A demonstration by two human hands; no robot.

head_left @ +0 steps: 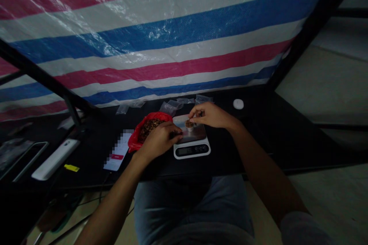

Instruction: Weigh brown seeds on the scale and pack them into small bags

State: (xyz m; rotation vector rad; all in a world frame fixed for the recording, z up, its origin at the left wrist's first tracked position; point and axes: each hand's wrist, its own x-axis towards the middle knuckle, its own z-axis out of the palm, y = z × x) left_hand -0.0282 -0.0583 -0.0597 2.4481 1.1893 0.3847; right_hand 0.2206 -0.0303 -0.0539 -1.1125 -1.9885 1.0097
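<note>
A white kitchen scale [192,151] with a metal plate stands on the black table in front of me. On its plate sits a small round cup [189,125] filled with brown bits. My right hand [211,115] is at the cup's rim from the upper right, thumb and fingertips pinched; whatever they hold is too small to make out. My left hand [161,138] reaches over the plate's left edge with its fingers curled in; their contents are hidden. Beside it lies an open red plastic bag [133,139] with dark brown dried pieces [149,128] inside, partly covered by that hand.
Several small clear bags [172,105] lie behind the scale. A white rounded object [238,103] is at the back right. To the left are a phone [117,157], a yellow piece [71,168] and a long white box [56,159]. A striped sheet [172,38] hangs behind.
</note>
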